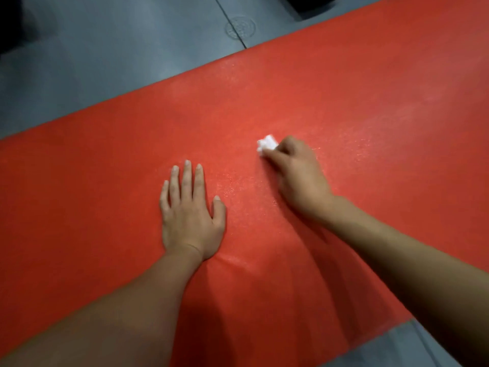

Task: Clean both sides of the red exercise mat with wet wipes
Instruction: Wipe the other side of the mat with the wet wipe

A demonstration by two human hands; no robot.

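Observation:
The red exercise mat (pixel 330 96) lies flat on the floor and fills most of the view, running from lower left to upper right. My left hand (pixel 189 210) rests palm down on it with fingers straight and spread. To its right, my right hand (pixel 299 173) grips a small bunched white wet wipe (pixel 266 144) and presses it onto the mat. The wipe sticks out past my fingertips, with the rest hidden under my fingers. A faint damp sheen shows on the mat between and around my hands.
Grey floor tiles (pixel 119 54) border the mat's far edge, with a seam and a round embossed mark (pixel 240 26). A dark object (pixel 312 4) sits at the top right. More grey floor (pixel 404 348) shows at the lower right, past the mat's near edge.

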